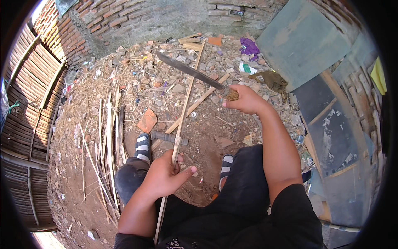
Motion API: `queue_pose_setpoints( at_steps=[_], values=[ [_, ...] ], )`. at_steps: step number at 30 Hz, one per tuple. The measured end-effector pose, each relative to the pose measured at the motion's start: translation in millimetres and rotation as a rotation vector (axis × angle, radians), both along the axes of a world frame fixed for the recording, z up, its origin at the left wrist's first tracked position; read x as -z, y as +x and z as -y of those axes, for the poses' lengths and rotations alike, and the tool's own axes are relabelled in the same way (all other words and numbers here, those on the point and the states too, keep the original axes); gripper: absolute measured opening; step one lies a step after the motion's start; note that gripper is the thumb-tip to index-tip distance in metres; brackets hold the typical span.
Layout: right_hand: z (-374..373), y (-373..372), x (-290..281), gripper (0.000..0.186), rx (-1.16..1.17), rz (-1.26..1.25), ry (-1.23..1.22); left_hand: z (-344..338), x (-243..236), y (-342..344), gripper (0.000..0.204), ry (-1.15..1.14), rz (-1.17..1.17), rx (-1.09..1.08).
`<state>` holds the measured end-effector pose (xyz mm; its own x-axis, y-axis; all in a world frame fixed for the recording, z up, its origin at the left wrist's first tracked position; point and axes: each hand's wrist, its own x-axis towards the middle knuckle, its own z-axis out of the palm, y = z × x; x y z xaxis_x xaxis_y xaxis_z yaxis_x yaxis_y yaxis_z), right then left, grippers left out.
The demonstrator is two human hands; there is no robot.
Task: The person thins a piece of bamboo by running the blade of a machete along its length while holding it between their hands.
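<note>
We see a dull grey metal machete blade (188, 70) with a rough fibrous-looking handle (231, 94), a pale, smooth split bamboo strip (185, 106), matt red brick wall (124, 18), dry dusty earth (207, 137) strewn with rubble and broken tile

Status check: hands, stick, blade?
Left hand gripping bamboo stick. Right hand holding machete, blade raised across the stick. Hammer on the ground beside the stick.

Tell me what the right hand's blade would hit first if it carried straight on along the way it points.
The right hand holds a long knife pointing up-left. Its tip already sits near the rubble and straw; beyond lies the brick wall. Probably the rubble first, though depth is unclear.
</note>
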<state>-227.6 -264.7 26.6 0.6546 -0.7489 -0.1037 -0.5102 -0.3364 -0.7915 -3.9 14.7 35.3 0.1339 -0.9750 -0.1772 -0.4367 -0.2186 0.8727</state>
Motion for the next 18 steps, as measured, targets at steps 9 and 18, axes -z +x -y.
queue_pose_setpoints(
  at_steps=[9,18],
  values=[
    [1,4,-1,0.048,-0.160,-0.112,-0.070,-1,1,0,0.049,0.001,0.004,-0.001],
    [-4,4,3,0.044,-0.084,-0.021,-0.109,2,-1,0,0.049,0.034,0.014,-0.003]
  ],
)
